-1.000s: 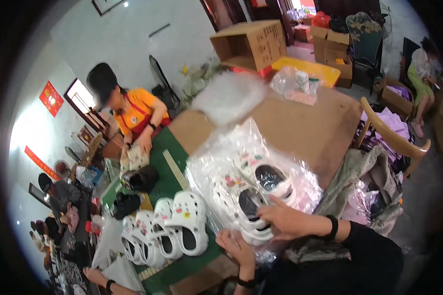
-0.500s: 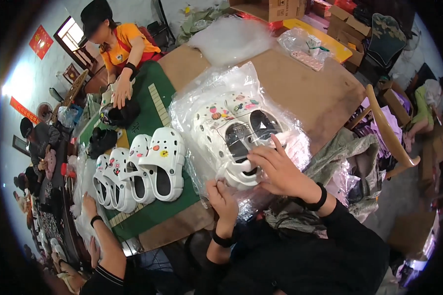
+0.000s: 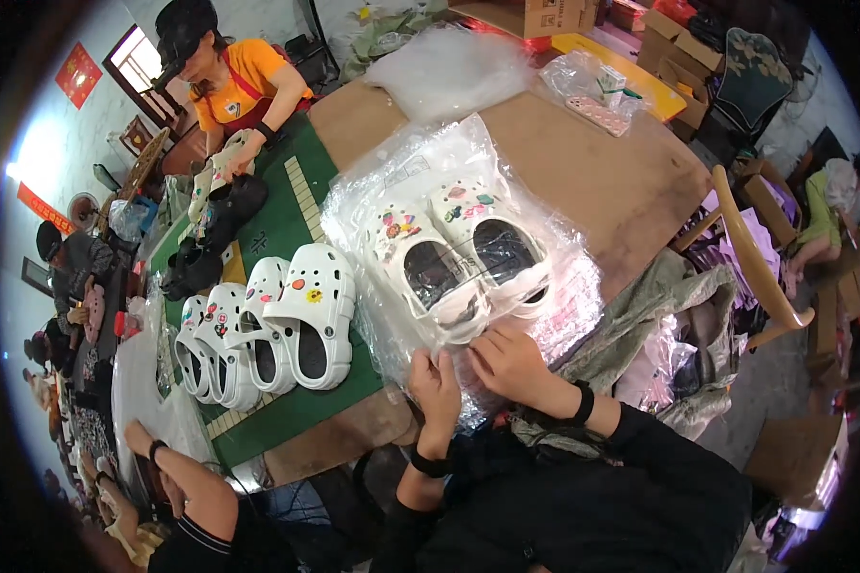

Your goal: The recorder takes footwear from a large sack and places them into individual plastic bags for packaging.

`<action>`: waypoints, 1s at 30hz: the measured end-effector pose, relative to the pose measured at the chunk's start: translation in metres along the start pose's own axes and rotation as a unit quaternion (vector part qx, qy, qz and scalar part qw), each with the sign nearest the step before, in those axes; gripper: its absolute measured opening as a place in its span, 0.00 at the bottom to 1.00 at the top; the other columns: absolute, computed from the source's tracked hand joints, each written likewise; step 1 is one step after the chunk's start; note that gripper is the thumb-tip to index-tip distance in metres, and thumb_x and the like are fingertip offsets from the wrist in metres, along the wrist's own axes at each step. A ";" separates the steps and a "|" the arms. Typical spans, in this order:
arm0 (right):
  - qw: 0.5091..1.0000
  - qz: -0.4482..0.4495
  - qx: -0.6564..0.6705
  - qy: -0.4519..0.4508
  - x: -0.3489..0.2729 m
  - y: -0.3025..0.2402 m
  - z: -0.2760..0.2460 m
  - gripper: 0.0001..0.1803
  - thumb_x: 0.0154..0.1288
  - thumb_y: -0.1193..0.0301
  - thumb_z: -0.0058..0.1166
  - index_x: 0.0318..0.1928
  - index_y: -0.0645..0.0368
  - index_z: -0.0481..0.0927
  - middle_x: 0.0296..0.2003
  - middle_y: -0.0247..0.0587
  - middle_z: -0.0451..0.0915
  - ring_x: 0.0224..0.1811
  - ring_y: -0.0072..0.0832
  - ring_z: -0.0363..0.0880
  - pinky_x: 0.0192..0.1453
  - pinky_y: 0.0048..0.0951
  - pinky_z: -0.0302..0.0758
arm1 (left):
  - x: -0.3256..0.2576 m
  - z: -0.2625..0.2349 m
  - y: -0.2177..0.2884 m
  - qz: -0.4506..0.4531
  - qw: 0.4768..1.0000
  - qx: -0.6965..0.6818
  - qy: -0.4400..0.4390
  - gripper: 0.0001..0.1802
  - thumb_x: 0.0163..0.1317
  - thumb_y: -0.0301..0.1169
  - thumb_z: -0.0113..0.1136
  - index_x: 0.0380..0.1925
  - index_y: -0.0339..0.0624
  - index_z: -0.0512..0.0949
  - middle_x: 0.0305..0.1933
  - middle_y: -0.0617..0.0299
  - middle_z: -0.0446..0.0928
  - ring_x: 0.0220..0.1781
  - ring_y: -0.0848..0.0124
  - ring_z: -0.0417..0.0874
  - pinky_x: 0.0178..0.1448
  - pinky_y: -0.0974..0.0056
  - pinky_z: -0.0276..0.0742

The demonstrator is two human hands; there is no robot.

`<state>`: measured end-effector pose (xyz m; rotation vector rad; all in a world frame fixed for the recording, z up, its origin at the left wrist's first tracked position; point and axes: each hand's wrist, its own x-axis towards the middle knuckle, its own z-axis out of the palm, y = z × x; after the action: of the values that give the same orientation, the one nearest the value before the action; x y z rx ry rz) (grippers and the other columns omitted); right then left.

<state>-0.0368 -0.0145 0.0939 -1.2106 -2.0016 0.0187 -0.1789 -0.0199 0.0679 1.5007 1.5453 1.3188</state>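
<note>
A pair of white clogs with colourful charms lies side by side inside a clear plastic bag. My left hand is closed in a pinch on the bag's near edge, just below the heels. Close beside it, my right hand also pinches the bag's edge with its fingers pressed together. The bag lies loosely around the clogs, its far end crumpled. Several loose white clogs with charms stand in a row to the left, apart from my hands.
Beneath the loose clogs is a green mat. Across the table, a person in orange handles dark and pale clogs. Another worker's arm reaches in at lower left. Clear bags lie at the back; a wooden chair stands right.
My right hand has come down from above the clogs to the bag's near edge beside my left. The bag lies flatter over the pair. The neighbour's arm at lower left has drawn back.
</note>
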 end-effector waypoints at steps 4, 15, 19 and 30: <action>0.998 0.038 0.032 -0.037 -0.004 0.003 0.006 0.08 0.53 0.72 0.55 0.35 0.61 0.76 0.30 0.44 0.76 0.34 0.39 0.75 0.36 0.37 0.72 | 0.003 0.001 -0.008 0.066 0.997 0.049 -0.011 0.08 0.52 0.21 0.54 0.22 0.33 0.64 0.22 0.55 0.63 0.26 0.70 0.63 0.29 0.63 0.61; 0.996 -0.018 0.034 -0.086 -0.007 0.027 -0.005 0.18 0.55 0.69 0.55 0.47 0.60 0.76 0.41 0.49 0.78 0.36 0.45 0.77 0.40 0.41 0.74 | 0.003 -0.002 -0.012 0.078 0.995 0.036 -0.046 0.08 0.45 0.17 0.53 0.21 0.36 0.63 0.23 0.54 0.61 0.24 0.59 0.64 0.29 0.61 0.60; 0.994 0.071 0.031 -0.080 -0.005 0.032 -0.035 0.10 0.54 0.68 0.59 0.35 0.59 0.77 0.30 0.44 0.79 0.27 0.39 0.78 0.30 0.35 0.75 | 0.001 -0.001 -0.028 0.022 0.999 -0.022 -0.019 0.10 0.43 0.15 0.54 0.24 0.37 0.65 0.26 0.56 0.61 0.30 0.61 0.66 0.35 0.66 0.64; 0.988 0.031 -0.140 -0.052 0.013 0.080 -0.089 0.48 0.37 0.61 0.71 0.63 0.49 0.63 0.64 0.47 0.58 0.67 0.45 0.55 0.69 0.55 0.50 | 0.002 0.006 -0.025 -0.051 0.988 -0.145 0.001 0.19 0.59 0.22 0.58 0.48 0.34 0.64 0.34 0.63 0.66 0.35 0.76 0.67 0.42 0.71 0.67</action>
<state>0.0756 0.0066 0.1330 -1.4740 -2.1069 -0.1768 -0.1827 -0.0126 0.0431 1.2239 1.3443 1.4164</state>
